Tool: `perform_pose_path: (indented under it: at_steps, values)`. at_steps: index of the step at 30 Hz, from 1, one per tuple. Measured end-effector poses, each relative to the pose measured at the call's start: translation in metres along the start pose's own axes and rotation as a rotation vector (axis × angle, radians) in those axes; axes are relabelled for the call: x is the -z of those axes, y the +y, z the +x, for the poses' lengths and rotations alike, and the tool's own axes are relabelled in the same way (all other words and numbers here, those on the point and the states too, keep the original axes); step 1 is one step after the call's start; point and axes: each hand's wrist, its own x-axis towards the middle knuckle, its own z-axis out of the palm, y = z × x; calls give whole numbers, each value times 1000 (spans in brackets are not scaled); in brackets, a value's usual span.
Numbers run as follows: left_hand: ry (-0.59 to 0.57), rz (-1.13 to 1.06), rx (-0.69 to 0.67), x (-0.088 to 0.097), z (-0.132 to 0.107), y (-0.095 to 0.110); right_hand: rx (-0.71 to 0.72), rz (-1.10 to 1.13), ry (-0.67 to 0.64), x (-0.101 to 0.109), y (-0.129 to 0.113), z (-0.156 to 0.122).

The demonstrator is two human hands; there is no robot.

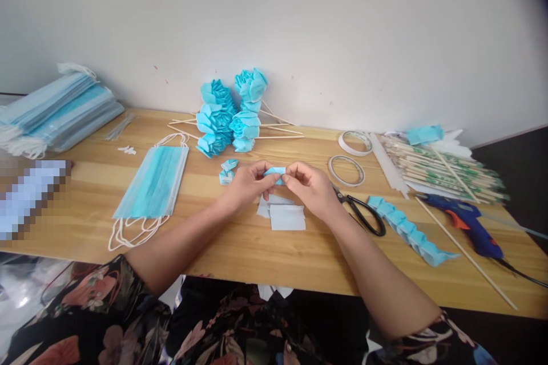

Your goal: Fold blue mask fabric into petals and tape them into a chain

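A small piece of blue mask fabric (276, 171) is pinched between my two hands above the middle of the table. My left hand (252, 179) grips its left end, thumb against fingers. At its right end, my right hand (306, 182) pinches in the same way. Pale cut fabric rectangles (288, 218) lie flat just below my hands. To the left of my left hand sit small folded blue pieces (228, 171). Black-handled scissors (363, 214) lie beside my right forearm, their blades partly hidden by it. A folded blue strip (411, 231) rests further right.
Blue fabric flowers on sticks (231, 111) lie near the wall. Face masks (156, 179) and a mask pile (60, 111) are left. Tape rolls (347, 171), wooden sticks (440, 168), one loose stick (466, 251) and a corded blue glue gun (471, 225) lie right.
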Motion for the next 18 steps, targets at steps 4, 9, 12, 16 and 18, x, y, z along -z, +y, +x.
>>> perform_pose_path:
  at_steps: [4, 9, 12, 16, 18]
  values:
    - [6, 85, -11, 2, 1, 0, 17, -13, -3, 1, -3, 0]
    - [22, 67, -8, 3, 1, 2, 32, 141, 120, 17, -7, 4]
    - [56, 49, -16, 2, 1, 2, 31, 249, 309, 36, -7, 10]
    - [69, 51, -24, 3, 0, -2, 39, 191, 511, 65, -10, 14]
    - [73, 57, -37, 4, 1, -4, 47, 100, 538, 79, -13, 11]
